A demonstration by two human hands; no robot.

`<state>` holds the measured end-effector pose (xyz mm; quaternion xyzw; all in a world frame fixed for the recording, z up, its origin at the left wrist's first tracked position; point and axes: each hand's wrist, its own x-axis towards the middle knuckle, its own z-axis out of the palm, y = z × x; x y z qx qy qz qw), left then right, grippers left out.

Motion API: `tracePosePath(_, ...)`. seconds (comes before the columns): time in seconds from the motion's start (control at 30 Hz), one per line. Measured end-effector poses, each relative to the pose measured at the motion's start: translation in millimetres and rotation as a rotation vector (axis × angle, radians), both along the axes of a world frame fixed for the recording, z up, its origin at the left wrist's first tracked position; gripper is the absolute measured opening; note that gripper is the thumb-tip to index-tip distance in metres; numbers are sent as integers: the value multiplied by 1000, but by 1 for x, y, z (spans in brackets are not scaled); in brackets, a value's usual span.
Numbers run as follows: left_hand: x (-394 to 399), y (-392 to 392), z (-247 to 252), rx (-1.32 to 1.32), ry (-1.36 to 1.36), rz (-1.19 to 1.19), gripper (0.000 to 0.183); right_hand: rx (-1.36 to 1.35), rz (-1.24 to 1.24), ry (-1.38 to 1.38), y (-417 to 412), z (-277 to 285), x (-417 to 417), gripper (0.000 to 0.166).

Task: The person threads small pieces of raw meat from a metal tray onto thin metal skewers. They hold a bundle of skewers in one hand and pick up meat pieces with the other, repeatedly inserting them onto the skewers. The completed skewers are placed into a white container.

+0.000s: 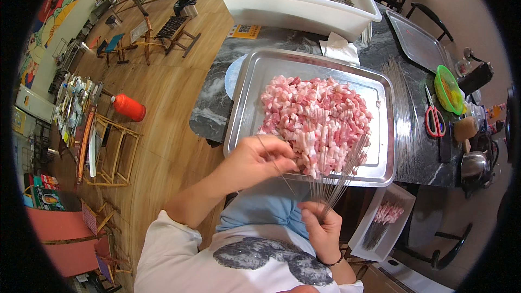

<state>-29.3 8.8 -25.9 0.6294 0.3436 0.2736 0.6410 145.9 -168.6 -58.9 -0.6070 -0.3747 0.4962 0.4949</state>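
Observation:
My left hand (264, 158) is at the near left rim of a metal tray (252, 101), its fingers pinched on one thin metal skewer (288, 184) that slants across them. A heap of diced raw pink and white meat (313, 118) lies in the tray. Below the tray's near edge, my right hand (323, 228) grips a fanned bunch of thin metal skewers (325, 191) by their lower ends. Their upper parts spread over the tray rim and in front of the meat. Whether any of these carry meat at the tips, I cannot tell.
Loose skewers (401, 118) lie right of the tray, near red-handled scissors (434, 120) and a green basket (447, 89). Behind stands a white tub (293, 12) holding many skewers. A white bin (382, 224) at lower right holds meat-tipped skewers. Another tray (419, 42) lies far right.

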Motion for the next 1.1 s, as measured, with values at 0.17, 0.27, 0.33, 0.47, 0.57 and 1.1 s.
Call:
tracePosePath(0.17,18,-23,-5,-171,-77,-77,19,27,27,25,-2,8,-5,14)
tracePosePath(0.27,11,-20,4,-238,-30,2,18,28,3,45,-7,9,-5,14)
tracePosePath(0.33,-5,-16,-1,-151,-102,138,15,18,-29,47,-12,6,-3,14)
tracePosePath(0.47,-34,25,8,832,439,187,25,48,-134,-23,-20,-8,9,16)
tracePosePath(0.57,-32,31,-4,1225,636,-19,21,38,-172,-45,-21,-11,12,18)
tracePosePath(1.1,-28,15,-19,322,-37,352,11,148,-42,-272,-12,-5,2,29)
